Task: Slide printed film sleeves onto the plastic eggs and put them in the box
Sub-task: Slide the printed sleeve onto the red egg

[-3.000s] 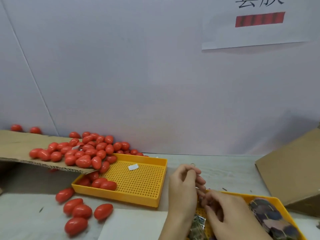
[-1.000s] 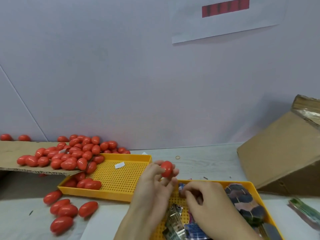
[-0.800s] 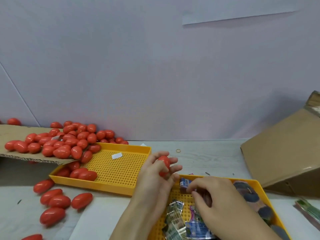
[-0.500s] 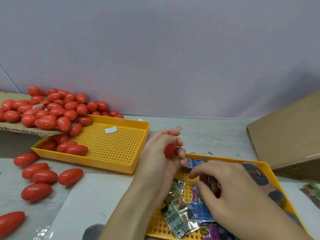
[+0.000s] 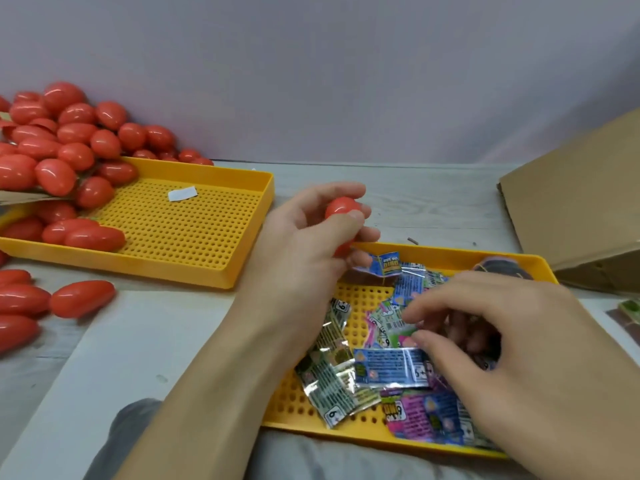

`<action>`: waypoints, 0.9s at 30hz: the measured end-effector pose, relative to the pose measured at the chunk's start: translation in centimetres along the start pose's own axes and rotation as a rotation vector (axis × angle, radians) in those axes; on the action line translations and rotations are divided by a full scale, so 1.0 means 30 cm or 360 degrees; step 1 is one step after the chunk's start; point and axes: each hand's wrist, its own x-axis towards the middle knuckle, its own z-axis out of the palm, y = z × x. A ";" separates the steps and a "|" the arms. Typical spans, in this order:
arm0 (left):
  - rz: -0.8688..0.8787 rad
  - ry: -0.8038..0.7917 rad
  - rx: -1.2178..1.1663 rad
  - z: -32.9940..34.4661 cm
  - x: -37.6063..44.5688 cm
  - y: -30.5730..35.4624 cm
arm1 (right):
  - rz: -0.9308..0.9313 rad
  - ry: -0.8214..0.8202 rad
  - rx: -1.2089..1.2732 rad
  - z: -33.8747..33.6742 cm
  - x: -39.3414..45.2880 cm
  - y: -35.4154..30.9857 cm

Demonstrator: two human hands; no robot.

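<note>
Left hand [image 5: 311, 233] clamped round a red egg [image 5: 341, 211] just far-left of the sleeve tray [image 5: 450, 254]; right hand [image 5: 491, 341], nearer, fingers curled over flat film sleeves [image 5: 388, 367], grip unclear.

Readable marks, all on the printed film sleeves in the yellow tray [image 5: 446, 252] under my hands: "6+" on the silver sleeve [image 5: 329, 379], once at its upper end and once at its lower corner; "6+" on the blue sleeve [image 5: 388, 368] at its right end; yellow lettering on the small blue sleeve [image 5: 388, 265] by the tray's far rim, too blurred to read. The white slip [image 5: 182, 194] in the other tray shows no legible text.
</note>
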 end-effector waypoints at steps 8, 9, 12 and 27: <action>0.0207 -0.0051 0.0328 0.012 -0.009 -0.020 | 0.0107 -0.0079 -0.0017 0.033 0.002 -0.039; 0.0217 -0.0048 0.0357 0.014 -0.009 -0.023 | 0.0128 -0.0168 -0.0020 0.037 0.006 -0.044; 0.0265 -0.0051 0.0480 0.016 -0.012 -0.026 | 0.0130 -0.0273 0.0016 0.044 0.009 -0.035; 0.0230 -0.0072 0.0336 0.019 -0.011 -0.037 | 0.0189 -0.0180 -0.0041 0.046 0.013 -0.039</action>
